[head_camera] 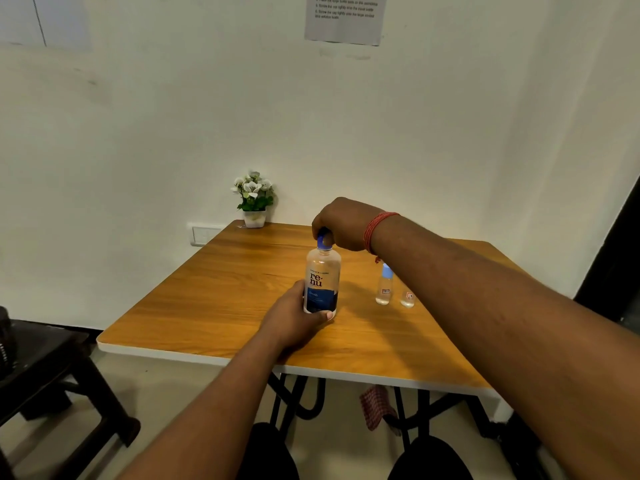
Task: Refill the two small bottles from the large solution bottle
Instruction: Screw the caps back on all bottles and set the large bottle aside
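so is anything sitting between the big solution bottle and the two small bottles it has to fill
Nothing visible does. The large solution bottle stands upright, gripped by the left hand, with the right hand on its blue cap. Bare wooden table separates it from the two small bottles; the right forearm passes above them.

Both forearms are bare, without sleeves. A red thread band (375,232) wraps the right wrist, with a short loose end hanging. Dark trousers (429,459) cover the knees.
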Available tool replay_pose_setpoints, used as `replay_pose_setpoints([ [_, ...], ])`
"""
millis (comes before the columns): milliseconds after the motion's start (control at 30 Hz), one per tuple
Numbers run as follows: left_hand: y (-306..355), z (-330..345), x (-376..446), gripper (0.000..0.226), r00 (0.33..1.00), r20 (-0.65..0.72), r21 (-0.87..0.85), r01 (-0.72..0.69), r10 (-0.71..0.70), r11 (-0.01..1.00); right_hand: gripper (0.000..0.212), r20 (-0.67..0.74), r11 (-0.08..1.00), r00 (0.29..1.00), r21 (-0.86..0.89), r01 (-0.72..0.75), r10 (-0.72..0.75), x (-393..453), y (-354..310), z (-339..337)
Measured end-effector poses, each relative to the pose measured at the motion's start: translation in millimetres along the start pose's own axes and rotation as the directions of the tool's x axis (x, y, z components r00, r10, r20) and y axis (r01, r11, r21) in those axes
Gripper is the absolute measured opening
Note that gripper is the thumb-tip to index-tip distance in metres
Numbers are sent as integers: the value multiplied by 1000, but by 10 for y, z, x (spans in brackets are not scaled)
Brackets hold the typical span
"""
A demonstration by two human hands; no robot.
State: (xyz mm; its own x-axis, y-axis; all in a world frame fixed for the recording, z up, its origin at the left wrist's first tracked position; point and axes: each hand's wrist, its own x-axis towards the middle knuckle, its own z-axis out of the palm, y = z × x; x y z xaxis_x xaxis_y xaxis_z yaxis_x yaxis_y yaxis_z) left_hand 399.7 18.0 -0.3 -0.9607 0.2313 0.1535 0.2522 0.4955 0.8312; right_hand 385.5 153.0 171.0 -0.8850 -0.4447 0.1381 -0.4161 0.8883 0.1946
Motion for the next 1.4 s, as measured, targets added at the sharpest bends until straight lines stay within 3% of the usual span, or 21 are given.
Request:
replay_pose_setpoints([
  [133, 6, 4, 7, 67, 1000, 2, 11, 18, -18, 1000, 25, 16, 998, 999, -42, -43, 43, 28, -27, -16],
  [533, 14, 7, 30, 71, 999, 11, 21, 31, -32, 999, 48, 23, 976, 984, -138, -171, 176, 33, -149, 38],
  [667, -4, 8, 20, 69, 1000, 6, 13, 20, -20, 1000, 44, -5, 973, 986, -160, -168, 169, -10, -141, 91],
  [800, -45, 25, 39, 66, 1000, 8, 3, -3, 3, 1000, 43, -139, 970, 965, 124, -207, 224, -186, 20, 314],
  [867, -54, 33, 68, 65, 1000, 9, 11, -5, 5, 1000, 41, -286, 936, 909, 265, -230, 304, -372, 136, 508],
  [933, -68, 48, 119, 66, 1000, 5, 49, 0, 0, 999, 39, -334, 891, 862, 381, -247, 381, -631, 253, 743],
  [1100, -96, 82, 256, 70, 1000, 0, 142, 4, -4, 990, 33, -53, 844, 906, 389, -369, 420, -1253, 552, 1394],
  [1300, -103, 163, 415, 73, 1000, 6, 307, -3, 1, 952, 45, -47, 794, 830, 326, -513, 555, -1549, 949, 1690],
  [1400, -116, 181, 493, 72, 1000, 6, 304, 1, -3, 953, 49, -50, 778, 809, 314, -544, 586, -1533, 1027, 1742],
])
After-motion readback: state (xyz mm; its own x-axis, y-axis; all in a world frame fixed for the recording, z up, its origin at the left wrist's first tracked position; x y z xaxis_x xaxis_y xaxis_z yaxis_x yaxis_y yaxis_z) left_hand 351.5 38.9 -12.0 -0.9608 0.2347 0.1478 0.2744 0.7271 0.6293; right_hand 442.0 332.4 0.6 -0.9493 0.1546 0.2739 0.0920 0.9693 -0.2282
